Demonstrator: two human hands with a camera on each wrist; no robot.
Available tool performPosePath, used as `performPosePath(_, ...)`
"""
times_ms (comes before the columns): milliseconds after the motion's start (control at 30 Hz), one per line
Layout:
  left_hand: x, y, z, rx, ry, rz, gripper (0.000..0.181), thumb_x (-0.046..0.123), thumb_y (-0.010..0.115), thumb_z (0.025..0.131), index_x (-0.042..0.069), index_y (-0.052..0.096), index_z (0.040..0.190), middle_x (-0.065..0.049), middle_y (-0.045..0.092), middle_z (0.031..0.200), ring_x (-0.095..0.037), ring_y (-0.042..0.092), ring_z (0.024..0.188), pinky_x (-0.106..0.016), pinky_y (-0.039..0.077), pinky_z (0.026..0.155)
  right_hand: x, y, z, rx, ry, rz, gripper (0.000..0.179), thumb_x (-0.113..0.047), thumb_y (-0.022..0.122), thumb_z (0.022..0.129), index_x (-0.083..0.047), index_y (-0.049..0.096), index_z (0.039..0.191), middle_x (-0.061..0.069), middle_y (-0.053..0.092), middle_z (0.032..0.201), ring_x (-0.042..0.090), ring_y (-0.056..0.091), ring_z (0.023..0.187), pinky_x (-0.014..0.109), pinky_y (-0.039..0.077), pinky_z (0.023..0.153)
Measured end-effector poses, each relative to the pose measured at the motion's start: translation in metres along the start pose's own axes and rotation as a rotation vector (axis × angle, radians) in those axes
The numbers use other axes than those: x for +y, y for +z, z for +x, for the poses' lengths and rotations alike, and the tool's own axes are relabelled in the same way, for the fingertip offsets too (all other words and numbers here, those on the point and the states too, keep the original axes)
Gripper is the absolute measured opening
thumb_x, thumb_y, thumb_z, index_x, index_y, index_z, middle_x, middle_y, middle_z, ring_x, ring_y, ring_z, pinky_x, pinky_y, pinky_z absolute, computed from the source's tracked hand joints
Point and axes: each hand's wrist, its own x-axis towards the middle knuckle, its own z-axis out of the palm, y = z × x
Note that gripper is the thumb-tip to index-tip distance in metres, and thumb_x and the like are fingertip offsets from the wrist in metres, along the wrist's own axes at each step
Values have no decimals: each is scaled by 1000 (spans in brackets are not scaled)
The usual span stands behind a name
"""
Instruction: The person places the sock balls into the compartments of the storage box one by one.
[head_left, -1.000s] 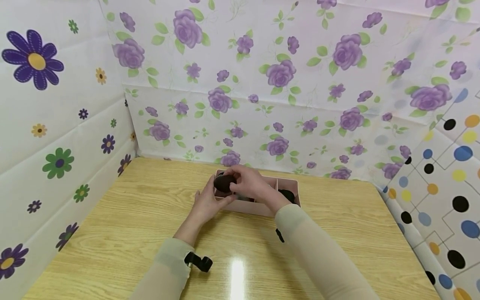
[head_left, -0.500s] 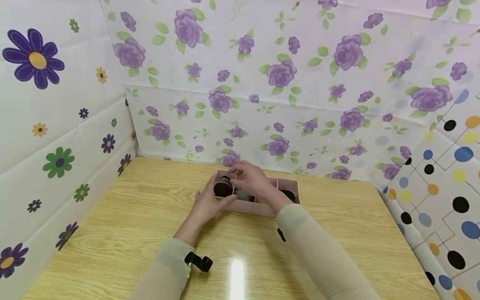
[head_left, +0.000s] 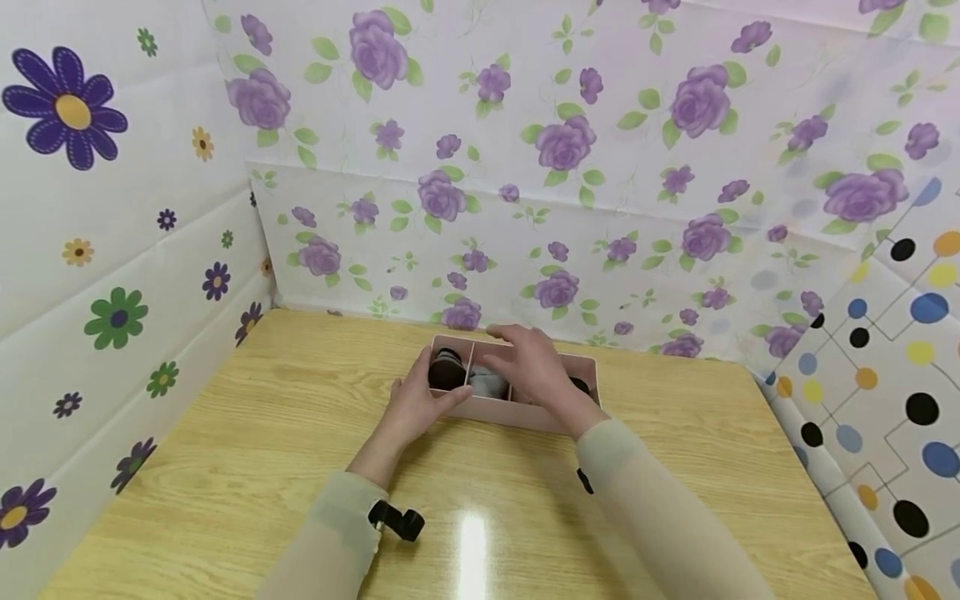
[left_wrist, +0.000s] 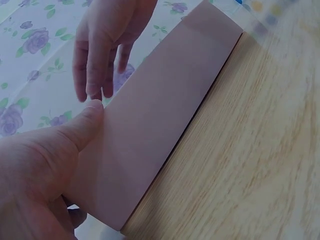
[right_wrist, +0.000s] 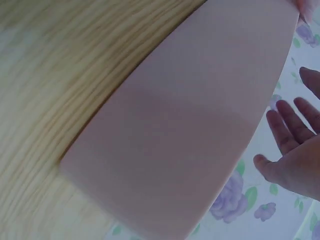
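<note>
A pink divided box stands lengthwise near the back of the table. My left hand grips its left end, the thumb over the front rim and the fingers round the side. In the leftmost compartment lies a dark, rounded bundle with grey stripes, like a rolled sock. A soft grey bundle fills the compartment beside it. Over the middle of the box hovers my right hand, holding nothing, its fingers spread loosely in the right wrist view. A black item shows at the right end, partly hidden by that hand.
The wood-grain table extends in front and to both sides of the box. Behind the box rises a wall cloth with purple roses. Patterned cloths also border the table at left and right.
My right hand has let go of the dark bundle, which now rests in the leftmost compartment, and has moved to the right. My left hand has stayed at the box's end.
</note>
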Motion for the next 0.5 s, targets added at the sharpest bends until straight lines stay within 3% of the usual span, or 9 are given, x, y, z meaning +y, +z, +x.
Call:
performPosePath(133,2,-2,-1,-5,0,15,116,54,79,101,2,9,176,-26,29,177,-46,35,160,-75,3,130,10,-7,-15,3,2,-80,66,-38,73,109,-14,51,166,10,61,159,33,55,148,61,18,134)
performPosePath(333,-3,-3,-6,4,38,30,119,65,76,99,-4,15,174,-33,27,175,-53,29,160,-78,7,128,26,-19,-45,45,-14,-154,73,-37,76,108,-13,44,170,12,70,148,37,52,151,67,20,132)
performPosePath(433,-8,-4,-8,20,70,69,122,73,73,97,-5,18,173,-34,23,176,-53,22,163,-81,9,126,34,-25,-61,87,-34,-207,76,-35,78,106,-9,45,169,17,64,154,40,50,151,69,22,131)
performPosePath(500,-2,-9,-11,12,55,112,120,71,72,98,-4,18,174,-30,17,179,-50,13,166,-78,8,128,39,-29,-70,107,-43,-244,78,-35,80,105,-8,44,169,20,58,159,42,50,151,69,22,131)
